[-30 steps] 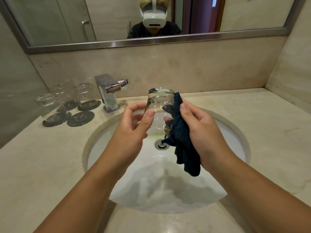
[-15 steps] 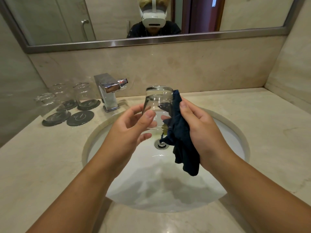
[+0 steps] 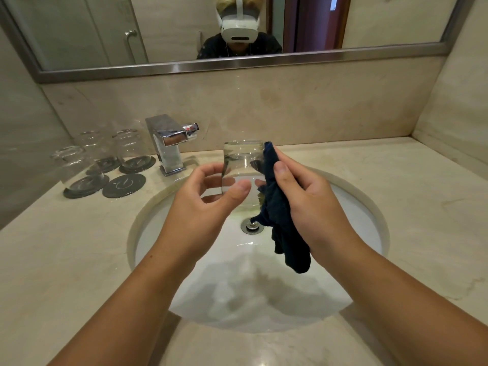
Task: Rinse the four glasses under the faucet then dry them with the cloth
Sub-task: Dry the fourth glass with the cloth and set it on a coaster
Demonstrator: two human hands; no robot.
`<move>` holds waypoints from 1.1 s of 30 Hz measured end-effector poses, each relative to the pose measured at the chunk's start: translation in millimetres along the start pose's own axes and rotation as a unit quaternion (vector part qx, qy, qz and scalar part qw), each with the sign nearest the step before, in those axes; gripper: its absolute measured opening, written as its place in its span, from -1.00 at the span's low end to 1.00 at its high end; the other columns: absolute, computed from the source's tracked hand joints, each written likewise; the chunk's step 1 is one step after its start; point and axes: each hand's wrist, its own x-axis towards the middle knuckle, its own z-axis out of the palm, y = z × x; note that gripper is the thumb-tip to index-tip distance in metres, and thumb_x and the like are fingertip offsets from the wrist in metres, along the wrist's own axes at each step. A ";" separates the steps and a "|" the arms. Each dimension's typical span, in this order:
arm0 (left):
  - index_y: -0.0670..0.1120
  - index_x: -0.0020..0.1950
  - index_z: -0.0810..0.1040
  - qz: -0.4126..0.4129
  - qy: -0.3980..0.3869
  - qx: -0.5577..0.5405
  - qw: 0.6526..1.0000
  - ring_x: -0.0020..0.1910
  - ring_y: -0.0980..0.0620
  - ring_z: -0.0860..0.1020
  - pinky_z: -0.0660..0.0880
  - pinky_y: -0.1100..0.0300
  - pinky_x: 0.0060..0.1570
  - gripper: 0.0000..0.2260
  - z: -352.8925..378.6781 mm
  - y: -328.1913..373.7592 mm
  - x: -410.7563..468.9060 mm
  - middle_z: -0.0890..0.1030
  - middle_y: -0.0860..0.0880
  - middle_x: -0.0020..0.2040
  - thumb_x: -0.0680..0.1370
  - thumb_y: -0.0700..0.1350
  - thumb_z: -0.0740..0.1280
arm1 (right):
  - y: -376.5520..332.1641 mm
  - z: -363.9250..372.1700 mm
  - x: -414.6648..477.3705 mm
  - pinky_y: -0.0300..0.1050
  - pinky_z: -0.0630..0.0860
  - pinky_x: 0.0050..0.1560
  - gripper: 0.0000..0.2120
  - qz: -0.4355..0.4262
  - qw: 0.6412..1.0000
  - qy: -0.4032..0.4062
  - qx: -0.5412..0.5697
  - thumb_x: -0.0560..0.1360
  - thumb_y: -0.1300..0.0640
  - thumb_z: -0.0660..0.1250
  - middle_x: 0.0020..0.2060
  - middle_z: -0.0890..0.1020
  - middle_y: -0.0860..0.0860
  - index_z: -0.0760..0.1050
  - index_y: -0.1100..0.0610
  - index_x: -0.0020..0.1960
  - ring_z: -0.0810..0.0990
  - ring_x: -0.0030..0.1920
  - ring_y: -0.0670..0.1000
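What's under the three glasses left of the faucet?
The front glass, rear glass and glass by the faucet each stand on a dark coaster. A fourth coaster is bare. Whatever lies beneath the coasters is hidden.

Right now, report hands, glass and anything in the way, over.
Left hand pinches glass above sink. Right hand holds dark blue cloth against it. Three other glasses on coasters beside faucet.

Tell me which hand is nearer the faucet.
Left. The left hand holds the glass just right of the faucet; the right hand, holding the cloth, is farther right, beyond the glass.
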 end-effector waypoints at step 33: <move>0.44 0.25 0.53 0.024 -0.003 -0.008 1.000 0.15 0.20 0.70 0.60 0.11 0.18 -0.60 1.2 0.7 0.0 0.71 0.20 0.21 0.44 0.38 0.48 | -4.1 -0.5 0.4 0.17 0.73 -0.08 -0.71 0.031 0.999 0.015 0.028 0.73 -0.04 0.24 0.10 0.76 -0.01 0.61 -0.27 0.36 0.75 0.03 0.23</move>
